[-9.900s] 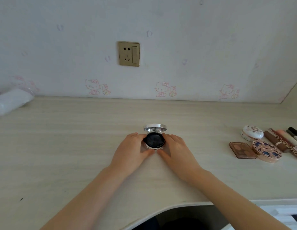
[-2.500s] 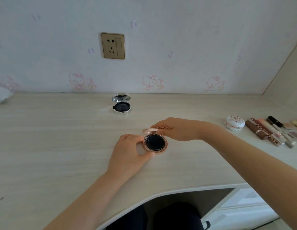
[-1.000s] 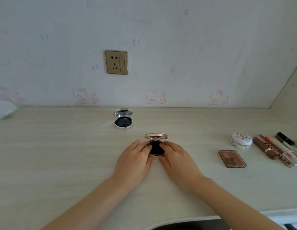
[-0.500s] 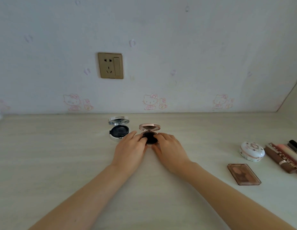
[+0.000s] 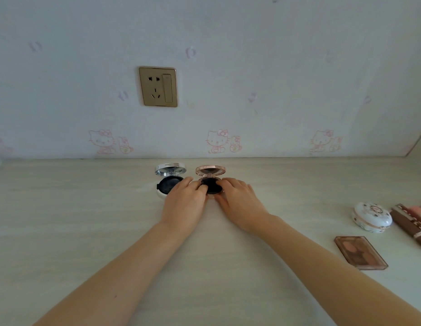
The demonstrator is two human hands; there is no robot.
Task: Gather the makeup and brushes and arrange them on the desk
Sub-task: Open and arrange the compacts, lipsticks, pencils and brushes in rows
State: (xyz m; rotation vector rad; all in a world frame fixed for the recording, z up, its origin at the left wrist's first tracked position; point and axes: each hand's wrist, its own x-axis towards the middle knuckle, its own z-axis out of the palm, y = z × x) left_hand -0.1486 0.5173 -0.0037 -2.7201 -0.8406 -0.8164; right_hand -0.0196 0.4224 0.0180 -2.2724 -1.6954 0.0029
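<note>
A rose-gold compact stands open near the back of the desk, lid upright, black pad showing. My left hand grips its left side and my right hand grips its right side. Just left of it, a silver compact also stands open, its lower right edge partly hidden by my left hand. At the right lie a brown eyeshadow palette, a round white floral case and brown and pink tubes at the frame edge.
The pale wood desk meets a wall with cartoon cat stickers. A gold power socket sits on the wall above the compacts. A side wall closes the far right corner.
Both hands have slid the rose-gold compact away from me toward the wall, until it stands beside the silver compact. The view has tilted up slightly.
</note>
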